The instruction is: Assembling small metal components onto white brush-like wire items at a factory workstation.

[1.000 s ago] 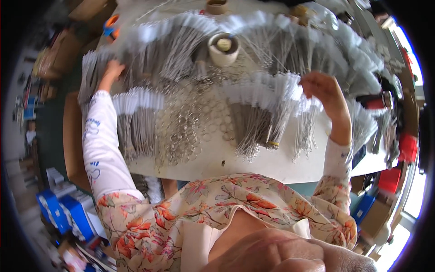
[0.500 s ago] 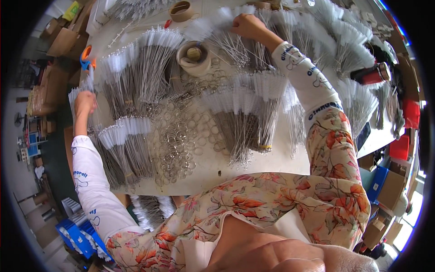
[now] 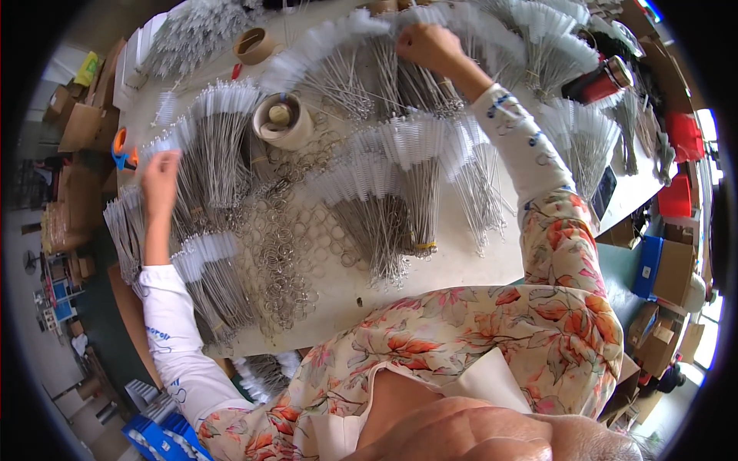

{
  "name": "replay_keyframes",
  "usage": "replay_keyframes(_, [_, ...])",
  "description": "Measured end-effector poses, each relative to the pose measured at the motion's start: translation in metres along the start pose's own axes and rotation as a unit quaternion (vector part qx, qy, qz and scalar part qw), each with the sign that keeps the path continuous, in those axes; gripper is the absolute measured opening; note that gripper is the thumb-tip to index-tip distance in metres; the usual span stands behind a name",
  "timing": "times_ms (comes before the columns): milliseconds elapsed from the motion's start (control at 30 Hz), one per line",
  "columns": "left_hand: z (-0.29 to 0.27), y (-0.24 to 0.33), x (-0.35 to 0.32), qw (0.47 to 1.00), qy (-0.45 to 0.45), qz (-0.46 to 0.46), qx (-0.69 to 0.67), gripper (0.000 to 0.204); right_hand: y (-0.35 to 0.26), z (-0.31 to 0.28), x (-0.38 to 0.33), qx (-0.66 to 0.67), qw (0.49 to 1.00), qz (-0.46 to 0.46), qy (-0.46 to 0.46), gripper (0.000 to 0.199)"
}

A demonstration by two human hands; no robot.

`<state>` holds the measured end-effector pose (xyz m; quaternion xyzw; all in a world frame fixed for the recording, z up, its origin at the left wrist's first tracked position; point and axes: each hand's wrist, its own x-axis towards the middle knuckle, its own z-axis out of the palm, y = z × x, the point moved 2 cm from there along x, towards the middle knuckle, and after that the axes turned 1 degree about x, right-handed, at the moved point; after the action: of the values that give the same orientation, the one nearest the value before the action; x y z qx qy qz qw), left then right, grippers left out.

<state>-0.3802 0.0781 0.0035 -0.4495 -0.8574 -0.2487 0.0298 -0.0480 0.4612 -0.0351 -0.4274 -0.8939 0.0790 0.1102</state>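
Right hand [image 3: 432, 46], at the front-right brushes one second ago, is now at upper centre, fingers curled down over wire-handled bristle brushes [image 3: 419, 83]; whether they pinch any cannot be told. Left hand [image 3: 160, 170], upper left, has shifted right from the edge bundle [image 3: 123, 217] toward the adjacent brush bundle [image 3: 187, 188]; fingers bent, hold unclear. On the bench [image 3: 455, 265], upper centre-left, what appears to be a cream pot [image 3: 296, 138] contains a round tan object [image 3: 280, 115].
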Motion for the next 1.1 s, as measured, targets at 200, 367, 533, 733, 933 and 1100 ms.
replay_keyframes(200, [0.033, -0.008, -0.017, 0.991, -0.076, 0.020, 0.108, 0.024, -0.018, 0.003, -0.010, 0.029, 0.999, -0.029, 0.009, 0.023])
replay_keyframes(367, [0.026, -0.001, -0.021, 0.995, -0.087, -0.052, 0.022, 0.017, 0.002, -0.019, 0.009, 0.201, 0.968, -0.027, 0.151, 0.025])
replay_keyframes(533, [0.013, 0.003, -0.021, 0.993, -0.086, -0.074, 0.039, 0.016, 0.085, -0.063, 0.024, 0.766, 0.609, 0.012, 0.205, 0.017])
replay_keyframes(733, [-0.018, 0.007, -0.025, 0.994, -0.029, -0.087, -0.067, 0.020, 0.130, -0.035, 0.011, 0.105, 0.963, 0.211, 0.128, 0.036])
replay_keyframes(933, [-0.038, 0.074, -0.067, 0.940, -0.044, -0.173, -0.291, 0.028, 0.150, -0.022, 0.006, 0.063, 0.970, 0.234, 0.023, 0.038])
replay_keyframes(1100, [-0.053, 0.114, -0.111, 0.882, -0.073, -0.183, -0.428, 0.026, 0.140, -0.045, -0.004, 0.163, 0.965, 0.201, 0.026, 0.032])
